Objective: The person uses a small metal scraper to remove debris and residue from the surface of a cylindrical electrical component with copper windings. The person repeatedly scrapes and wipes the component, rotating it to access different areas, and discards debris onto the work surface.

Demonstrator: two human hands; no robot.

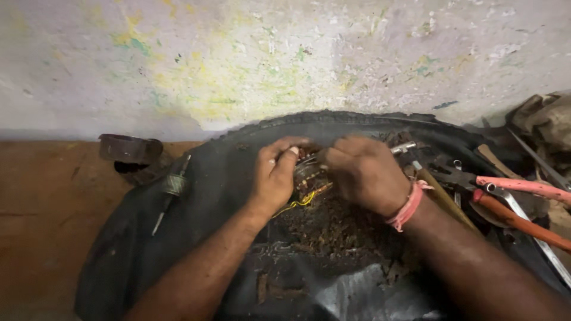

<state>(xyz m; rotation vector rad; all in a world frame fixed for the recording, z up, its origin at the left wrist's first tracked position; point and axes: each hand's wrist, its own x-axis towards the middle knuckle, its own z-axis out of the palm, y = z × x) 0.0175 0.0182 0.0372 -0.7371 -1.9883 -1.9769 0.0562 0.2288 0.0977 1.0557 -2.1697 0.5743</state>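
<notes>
My left hand [275,173] and my right hand [366,172] are closed together around a small round metal part wound with copper-coloured wire [308,176], held over a black rubber tyre [148,238]. A yellow wire [297,204] hangs from the part below my left hand. A metal rod [404,146] sticks out past my right hand; whether that hand holds it is hidden. A pink band [407,205] circles my right wrist.
Brown debris [339,229] fills the tyre's middle. A small motor armature on a shaft [172,187] lies on the tyre's left side, a dark ring [128,148] beyond it. Red-handled pliers [517,205] and other tools lie at the right. A stained wall stands behind.
</notes>
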